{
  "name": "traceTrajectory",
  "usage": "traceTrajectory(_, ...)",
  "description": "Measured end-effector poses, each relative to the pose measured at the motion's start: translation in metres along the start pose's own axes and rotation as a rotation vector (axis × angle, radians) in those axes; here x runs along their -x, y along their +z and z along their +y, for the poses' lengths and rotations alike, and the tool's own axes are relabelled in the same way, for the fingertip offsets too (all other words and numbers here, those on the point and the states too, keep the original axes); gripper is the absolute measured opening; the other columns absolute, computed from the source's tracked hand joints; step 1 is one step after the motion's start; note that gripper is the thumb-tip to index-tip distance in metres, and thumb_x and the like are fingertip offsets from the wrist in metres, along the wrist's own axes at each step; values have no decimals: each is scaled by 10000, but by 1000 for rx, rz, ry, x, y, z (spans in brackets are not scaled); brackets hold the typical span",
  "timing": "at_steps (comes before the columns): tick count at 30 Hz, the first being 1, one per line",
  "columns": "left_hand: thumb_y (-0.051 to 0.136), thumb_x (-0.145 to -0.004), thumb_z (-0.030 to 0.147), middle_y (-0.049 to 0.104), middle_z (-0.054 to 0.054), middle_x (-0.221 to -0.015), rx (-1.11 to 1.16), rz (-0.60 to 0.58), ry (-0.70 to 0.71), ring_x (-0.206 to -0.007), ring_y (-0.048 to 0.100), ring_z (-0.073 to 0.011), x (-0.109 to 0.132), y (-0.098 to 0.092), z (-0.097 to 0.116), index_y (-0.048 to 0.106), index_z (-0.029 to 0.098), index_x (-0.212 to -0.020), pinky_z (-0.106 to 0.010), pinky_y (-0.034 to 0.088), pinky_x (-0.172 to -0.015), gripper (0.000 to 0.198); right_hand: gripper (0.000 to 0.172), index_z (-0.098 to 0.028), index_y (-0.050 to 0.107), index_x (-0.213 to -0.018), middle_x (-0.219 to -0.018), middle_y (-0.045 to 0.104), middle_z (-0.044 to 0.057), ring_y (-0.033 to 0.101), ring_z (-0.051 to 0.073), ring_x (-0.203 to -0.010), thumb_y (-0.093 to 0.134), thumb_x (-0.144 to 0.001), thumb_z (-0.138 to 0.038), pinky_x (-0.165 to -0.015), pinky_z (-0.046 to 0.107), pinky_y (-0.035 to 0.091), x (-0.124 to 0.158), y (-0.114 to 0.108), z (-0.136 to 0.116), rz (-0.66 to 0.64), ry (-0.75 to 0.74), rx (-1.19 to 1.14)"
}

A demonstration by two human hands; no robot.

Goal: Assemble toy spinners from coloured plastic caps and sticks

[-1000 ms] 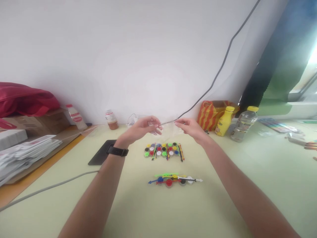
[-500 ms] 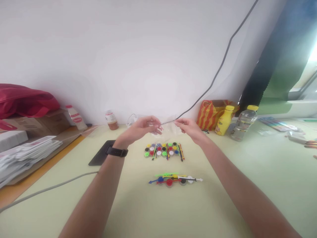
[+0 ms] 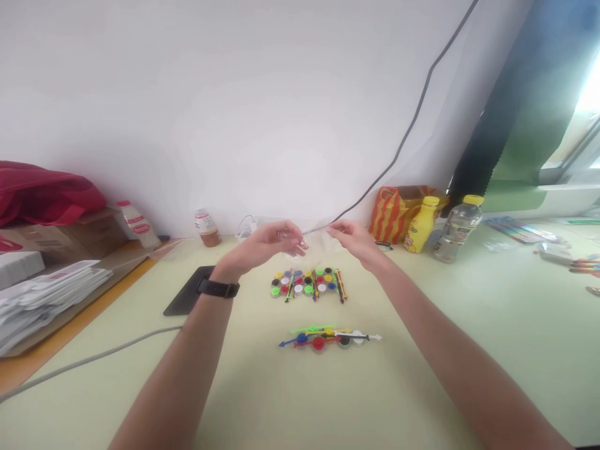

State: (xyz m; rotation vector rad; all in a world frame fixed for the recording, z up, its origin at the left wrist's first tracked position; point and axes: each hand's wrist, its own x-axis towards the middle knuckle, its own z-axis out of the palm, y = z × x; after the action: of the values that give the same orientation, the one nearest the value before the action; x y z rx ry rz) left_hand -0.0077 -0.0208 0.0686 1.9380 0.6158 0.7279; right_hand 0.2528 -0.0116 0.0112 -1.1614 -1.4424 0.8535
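Over the back of the table, my left hand (image 3: 276,242) has its fingers curled on a clear plastic bag (image 3: 315,231). My right hand (image 3: 352,239) pinches the bag's other side between thumb and fingertips. The film is see-through and its outline is hard to follow. Below the hands lie rows of small coloured round discs (image 3: 299,290), with bundles of coloured arrow pointers (image 3: 340,286) between and beside them. Closer to me is a second cluster, with long pointers, among them a blue arrow (image 3: 290,342), and round pieces such as a red disc (image 3: 318,344).
A dark flat pad (image 3: 187,294) lies partly behind my left forearm. Along the wall stand a small bottle (image 3: 207,229), a striped bag (image 3: 387,215), a yellow bottle (image 3: 422,226) and a clear bottle (image 3: 457,230). Stacked white packets (image 3: 56,294) lie left; a grey cable (image 3: 94,357) crosses the table.
The whole view has shifted slightly, so things sit a little further left. Both hands keep nearly the same pose on the plastic bag; the discs and pointers have not moved on the table.
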Motion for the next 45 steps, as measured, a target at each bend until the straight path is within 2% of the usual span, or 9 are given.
traceTrajectory(8, 698, -949, 397, 756, -106, -1032, -11, -27, -14, -1013, 735, -254, 1, 1, 1, 653, 185, -1005, -375, 584, -875, 224, 355, -242, 754, -961, -1036, 728, 52, 602, 200, -895, 755, -785, -551, -731, 314, 466, 1, -2, -3, 1, -16, -8)
traceTrajectory(17, 710, -932, 429, 759, -107, -1029, -21, -26, -25, -998, 742, -261, 0, 2, 0, 655, 187, -1002, -381, 576, -870, 258, 309, -240, 753, -906, -978, 721, 38, 591, 192, -870, 761, -783, -523, -750, 320, 462, 4, -1, -9, 4, -24, -13)
traceTrajectory(22, 710, -937, 422, 761, -102, -1018, -3, -25, -11, -1001, 739, -255, 1, 1, 1, 655, 187, -1004, -374, 577, -871, 251, 306, -263, 771, -937, -1189, 697, 52, 608, 224, -1057, 785, -771, -520, -884, 359, 491, 5, -1, -11, 81, -14, 15)
traceTrajectory(26, 719, -927, 448, 770, -105, -1012, -1, -12, -12, -1001, 744, -260, 2, 1, 2, 661, 190, -1008, -380, 577, -881, 277, 327, -250, 761, -976, -1150, 719, 56, 646, 212, -1082, 845, -737, -458, -974, 385, 514, 3, -4, -6, -69, 30, -201)
traceTrajectory(28, 729, -914, 465, 775, -108, -1015, -3, 29, -11, -988, 753, -265, 1, -1, -1, 663, 193, -1023, -386, 578, -884, 300, 358, -230, 754, -961, -1066, 729, 59, 671, 207, -1032, 895, -680, -402, -962, 390, 543, 1, -7, -3, -96, 33, -295)
traceTrajectory(30, 745, -895, 480, 780, -109, -1050, -20, 132, -16, -966, 762, -263, 1, -5, -6, 665, 203, -1077, -385, 579, -881, 341, 364, -215, 750, -916, -995, 729, 55, 687, 203, -971, 922, -638, -375, -951, 398, 564, -1, -9, 0, -60, 19, -331)
traceTrajectory(33, 764, -869, 498, 779, -121, -1116, -63, 299, -43, -951, 767, -256, 1, -13, -15, 663, 213, -1187, -383, 588, -876, 438, 353, -212, 752, -877, -977, 736, 57, 697, 209, -944, 930, -631, -394, -966, 415, 570, -3, -13, 1, 20, -18, -343)
traceTrajectory(35, 764, -864, 506, 775, -132, -1135, -67, 332, -66, -957, 767, -258, 2, -15, -18, 665, 206, -1225, -395, 595, -888, 480, 348, -217, 761, -889, -994, 745, 59, 704, 213, -950, 925, -646, -406, -989, 420, 561, -4, -16, -1, 28, -45, -345)
traceTrajectory(45, 817, -818, 485, 781, -131, -1098, -49, 229, -106, -975, 759, -279, -1, -4, -13, 686, 208, -1267, -424, 594, -896, 543, 336, -227, 784, -905, -984, 749, 46, 688, 224, -996, 908, -663, -425, -1026, 410, 521, 5, -23, -23, -124, -98, -299)
